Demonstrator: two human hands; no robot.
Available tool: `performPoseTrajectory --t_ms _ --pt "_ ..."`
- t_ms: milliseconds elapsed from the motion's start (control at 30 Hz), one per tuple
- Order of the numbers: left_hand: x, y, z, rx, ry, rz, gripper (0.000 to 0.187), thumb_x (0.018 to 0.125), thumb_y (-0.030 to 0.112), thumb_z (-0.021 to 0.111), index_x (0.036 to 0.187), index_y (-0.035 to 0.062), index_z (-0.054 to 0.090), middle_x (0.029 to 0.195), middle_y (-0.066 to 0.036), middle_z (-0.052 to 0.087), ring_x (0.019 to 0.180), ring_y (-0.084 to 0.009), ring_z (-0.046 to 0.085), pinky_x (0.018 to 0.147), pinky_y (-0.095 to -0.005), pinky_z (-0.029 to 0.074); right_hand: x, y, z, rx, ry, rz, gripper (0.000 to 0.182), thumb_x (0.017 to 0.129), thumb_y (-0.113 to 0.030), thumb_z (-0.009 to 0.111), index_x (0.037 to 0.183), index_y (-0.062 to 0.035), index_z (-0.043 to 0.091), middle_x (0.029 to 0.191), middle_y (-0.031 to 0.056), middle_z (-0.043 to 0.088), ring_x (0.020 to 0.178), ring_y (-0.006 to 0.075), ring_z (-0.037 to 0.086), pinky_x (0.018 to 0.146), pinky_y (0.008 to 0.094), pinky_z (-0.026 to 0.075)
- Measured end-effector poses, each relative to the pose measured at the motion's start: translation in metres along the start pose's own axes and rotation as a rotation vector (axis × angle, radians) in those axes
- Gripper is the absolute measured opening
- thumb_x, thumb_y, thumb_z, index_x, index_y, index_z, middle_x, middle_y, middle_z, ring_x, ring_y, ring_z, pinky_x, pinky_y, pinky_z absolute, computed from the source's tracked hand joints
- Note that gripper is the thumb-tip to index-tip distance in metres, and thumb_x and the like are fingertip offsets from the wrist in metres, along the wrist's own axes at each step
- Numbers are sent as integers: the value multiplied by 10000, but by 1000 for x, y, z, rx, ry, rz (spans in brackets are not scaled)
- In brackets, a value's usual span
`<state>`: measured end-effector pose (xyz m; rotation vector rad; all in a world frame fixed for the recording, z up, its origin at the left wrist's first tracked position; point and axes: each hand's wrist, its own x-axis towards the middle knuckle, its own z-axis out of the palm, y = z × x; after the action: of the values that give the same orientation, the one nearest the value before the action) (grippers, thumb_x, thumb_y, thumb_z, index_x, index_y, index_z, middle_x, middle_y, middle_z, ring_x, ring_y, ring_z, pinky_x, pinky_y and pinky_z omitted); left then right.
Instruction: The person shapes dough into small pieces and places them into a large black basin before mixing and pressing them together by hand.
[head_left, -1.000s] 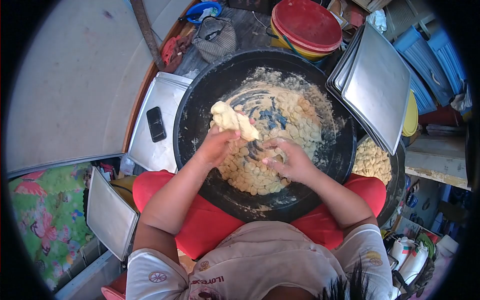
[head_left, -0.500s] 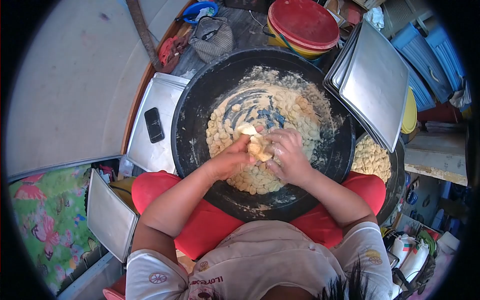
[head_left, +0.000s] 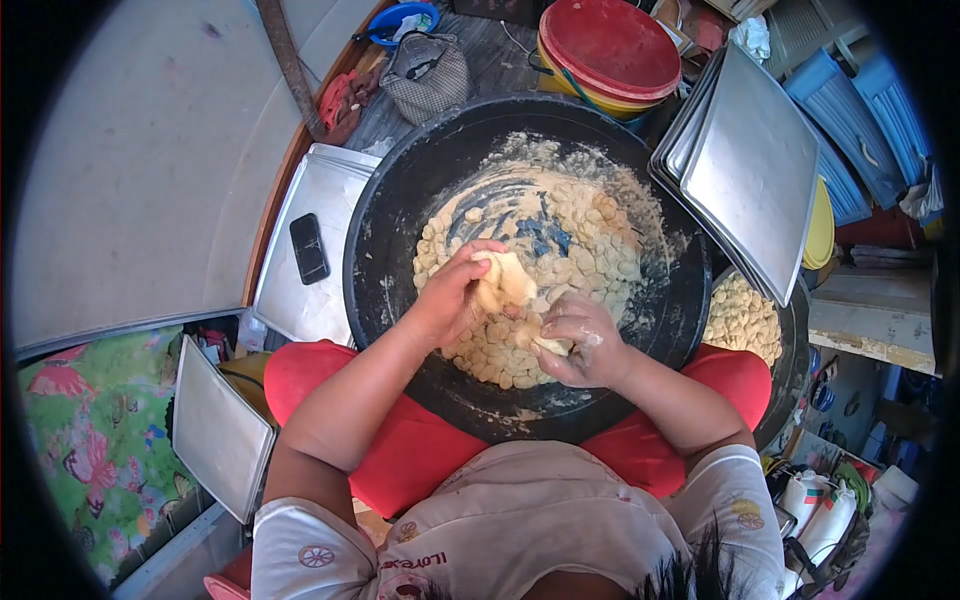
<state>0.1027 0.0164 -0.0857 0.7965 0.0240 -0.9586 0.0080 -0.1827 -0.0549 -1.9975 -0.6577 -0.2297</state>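
Note:
A wide black basin (head_left: pixel 640 375) rests in front of my body, with many small pale dough pieces (head_left: pixel 505 368) and loose flour on its bottom. Above them, my left hand (head_left: pixel 447 303) grips a pale, soft lump of dough (head_left: pixel 505 280). To its right, my right hand (head_left: pixel 583 340) is closed on a narrower part of dough (head_left: pixel 552 345) below and beside the lump. Whether both parts are still joined between my hands is hard to tell. White powder coats my right fingers.
A phone (head_left: pixel 309 248) lies on metal trays (head_left: pixel 335 195) left of the basin. Stacked trays (head_left: pixel 750 160) lean at its upper right, near red and yellow tubs (head_left: pixel 608 45). A second basin (head_left: pixel 793 375) with dough pieces stands at the right.
My left hand has risen slightly with the larger lump, which now hangs more open. My right hand has moved down and closed around a dough end.

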Motion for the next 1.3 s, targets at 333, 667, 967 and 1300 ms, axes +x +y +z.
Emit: performPoseTrajectory --t_ms 333,667,967,1300 --pt "-6 1 9 104 -201 -83 796 735 10 552 1423 140 173 1315 -139 406 1156 -224 470 918 -346 427 26 -11 -3 -232 -44 194 347 761 -160 658 1086 -89 560 1182 141 457 1123 298 453 950 440 333" --pt "-6 -4 9 288 -321 -284 922 711 -18 560 1457 145 44 1325 -116 391 1080 -196 511 863 -309 444 22 7 -10 59 17 375 258 819 -120 605 1065 -50 571 982 105 576 948 255 557 841 362 426" --pt "-4 -6 5 311 -247 -295 799 745 30 585 1421 51 160 1160 -131 537 1078 -204 540 863 -322 464 21 19 -11 329 370 598 132 853 -88 571 971 -32 586 1014 114 546 929 210 543 815 304 429" --pt "-6 -1 13 347 -172 -147 822 792 -9 582 1445 152 109 989 -83 582 884 -136 568 745 -297 497 26 6 -15 52 -145 327 337 790 -65 598 1123 -83 551 1178 131 491 1102 315 486 959 397 371"
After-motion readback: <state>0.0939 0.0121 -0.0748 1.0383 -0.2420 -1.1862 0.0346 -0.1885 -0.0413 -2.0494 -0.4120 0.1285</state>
